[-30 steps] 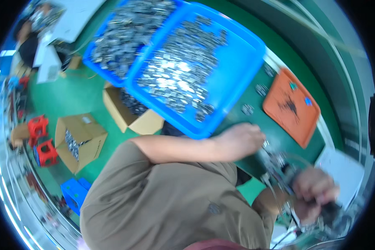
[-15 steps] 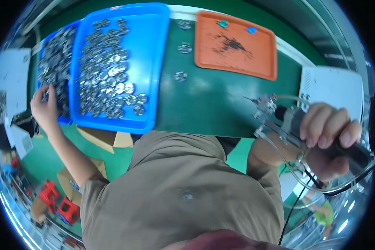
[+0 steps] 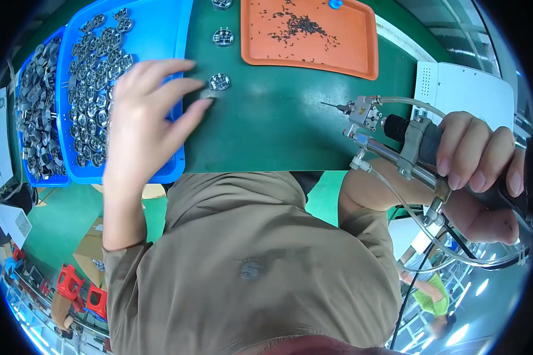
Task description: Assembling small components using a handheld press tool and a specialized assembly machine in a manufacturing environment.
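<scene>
My left hand (image 3: 145,112) reaches over the right side of a blue tray (image 3: 166,29), its fingers apart and a little blurred, with nothing seen held in them. Just beyond the fingertips lies a round silvery part (image 3: 220,81) on the green table, one of three in a line going away from me. Many similar round parts (image 3: 92,83) fill the left of the blue tray. My right hand (image 3: 482,160) is wrapped round the dark handle of what looks like an electric screwdriver (image 3: 417,142). Its metal head (image 3: 366,112) and thin tip point left above the table.
An orange tray (image 3: 370,59) holds scattered tiny black screws (image 3: 302,25) and a small blue piece (image 3: 336,4). Left of the blue tray, another blue tray carries grey parts (image 3: 38,106). A white machine (image 3: 465,89) stands at right; a clear hose (image 3: 397,207) loops below the tool. People are farther off.
My left hand has moved right, from the far-left tray of grey parts to the round part nearest me. The view has shifted. My right hand still grips the tool.
</scene>
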`<action>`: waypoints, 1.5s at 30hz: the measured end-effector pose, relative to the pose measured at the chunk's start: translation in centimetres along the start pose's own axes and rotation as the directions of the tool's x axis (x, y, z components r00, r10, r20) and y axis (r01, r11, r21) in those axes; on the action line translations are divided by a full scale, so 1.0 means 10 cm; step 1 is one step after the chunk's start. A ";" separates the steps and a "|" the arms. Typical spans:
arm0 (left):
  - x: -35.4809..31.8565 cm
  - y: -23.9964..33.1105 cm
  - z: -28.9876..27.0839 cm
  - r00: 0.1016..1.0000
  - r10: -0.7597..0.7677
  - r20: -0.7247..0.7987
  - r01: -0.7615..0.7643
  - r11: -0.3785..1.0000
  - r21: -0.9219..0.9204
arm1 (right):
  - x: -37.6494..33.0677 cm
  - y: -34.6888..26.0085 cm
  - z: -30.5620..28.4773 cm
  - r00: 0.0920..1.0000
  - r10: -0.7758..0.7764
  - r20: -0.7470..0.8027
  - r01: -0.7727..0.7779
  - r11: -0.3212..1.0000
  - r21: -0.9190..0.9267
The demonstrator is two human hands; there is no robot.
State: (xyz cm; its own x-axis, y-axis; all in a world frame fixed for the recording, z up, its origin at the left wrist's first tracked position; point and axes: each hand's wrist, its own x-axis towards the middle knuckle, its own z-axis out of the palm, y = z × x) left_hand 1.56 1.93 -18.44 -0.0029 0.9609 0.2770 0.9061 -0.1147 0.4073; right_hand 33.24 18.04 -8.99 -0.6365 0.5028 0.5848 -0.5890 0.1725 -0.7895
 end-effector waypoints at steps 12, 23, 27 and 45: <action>0.07 0.39 0.43 0.984 0.130 0.119 -0.128 0.992 -0.022 | 0.04 0.10 0.03 0.989 0.036 0.144 -0.037 0.999 0.002; -0.03 0.65 1.01 0.991 0.117 -0.059 -0.129 0.951 -0.282 | 0.06 0.24 0.08 0.979 0.084 0.185 -0.087 0.996 0.007; -0.04 0.63 1.09 0.988 0.112 -0.104 -0.142 0.928 -0.343 | 0.06 0.26 0.09 0.979 0.093 0.181 -0.096 0.995 0.008; -0.03 0.60 1.11 0.989 0.095 -0.115 -0.132 0.914 -0.383 | 0.05 0.24 0.08 0.983 0.092 0.161 -0.094 0.996 0.008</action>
State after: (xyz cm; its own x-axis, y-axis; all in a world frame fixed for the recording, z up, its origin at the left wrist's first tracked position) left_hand 11.73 3.72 -25.71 0.0344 0.9103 0.4125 0.6669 -0.3283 0.6690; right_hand 31.12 18.02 -10.48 -0.7598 0.3734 0.5322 -0.5304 0.1175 -0.8396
